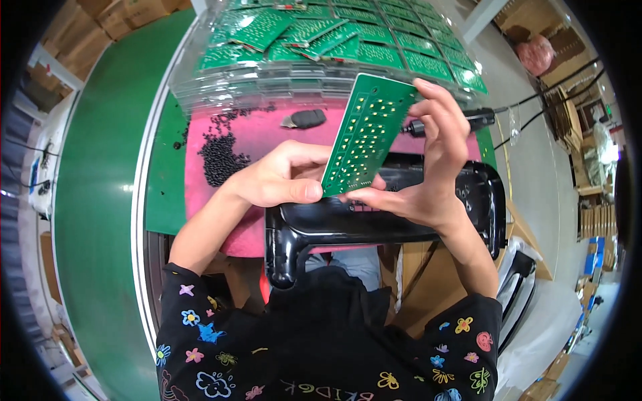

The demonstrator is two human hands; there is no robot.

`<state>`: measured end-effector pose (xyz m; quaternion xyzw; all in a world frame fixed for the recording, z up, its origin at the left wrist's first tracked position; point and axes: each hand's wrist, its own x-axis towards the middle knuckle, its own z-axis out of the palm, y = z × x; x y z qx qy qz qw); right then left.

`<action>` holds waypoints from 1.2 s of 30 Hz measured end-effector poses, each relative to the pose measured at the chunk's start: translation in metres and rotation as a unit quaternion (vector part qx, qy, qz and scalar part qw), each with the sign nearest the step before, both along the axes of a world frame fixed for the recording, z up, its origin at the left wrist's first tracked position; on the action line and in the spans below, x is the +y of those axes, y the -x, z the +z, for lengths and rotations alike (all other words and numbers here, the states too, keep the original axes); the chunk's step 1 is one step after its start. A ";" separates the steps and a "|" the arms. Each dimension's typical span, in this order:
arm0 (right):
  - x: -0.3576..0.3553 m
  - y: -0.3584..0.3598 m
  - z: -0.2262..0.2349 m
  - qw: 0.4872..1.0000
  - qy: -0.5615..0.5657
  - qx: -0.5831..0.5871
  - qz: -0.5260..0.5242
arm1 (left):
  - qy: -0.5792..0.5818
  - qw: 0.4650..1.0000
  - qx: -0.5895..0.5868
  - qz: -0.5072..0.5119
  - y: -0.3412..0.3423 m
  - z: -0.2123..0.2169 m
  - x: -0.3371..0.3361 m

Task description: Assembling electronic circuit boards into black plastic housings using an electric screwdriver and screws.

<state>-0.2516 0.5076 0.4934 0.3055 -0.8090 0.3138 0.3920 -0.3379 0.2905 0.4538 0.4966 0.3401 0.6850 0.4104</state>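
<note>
A green circuit board (366, 137) with rows of small pale components is held up and tilted between both hands. My left hand (284, 175) pinches its lower left corner, thumb along the near face. My right hand (435, 157) grips the board's right side, fingertips at the upper right corner and thumb under the bottom edge. Beneath the board lies a glossy black plastic housing (321, 224), partly covered by my hands. On the pink mat (200, 137) a heap of small black screws or pegs (224, 159) sits left of my left hand.
Clear stacked trays (267, 83) of green circuit boards (321, 37) stand at the back, some boards loose on top. A dark-handled small tool (307, 119) lies on the mat. A black corded power screwdriver (468, 121) is behind my right hand. A green conveyor belt (100, 200) runs along the left.
</note>
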 end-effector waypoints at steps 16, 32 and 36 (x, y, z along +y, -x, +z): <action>0.030 -0.112 0.001 0.818 0.170 -0.538 -0.109 | 0.036 0.823 0.525 0.215 -0.025 0.002 0.013; 0.069 -0.090 -0.039 0.886 -0.019 -0.451 -0.104 | 0.224 0.781 0.529 0.245 -0.036 -0.010 0.024; 0.068 -0.083 -0.051 0.895 -0.015 -0.433 -0.109 | 0.263 0.769 0.528 0.248 -0.035 -0.011 0.026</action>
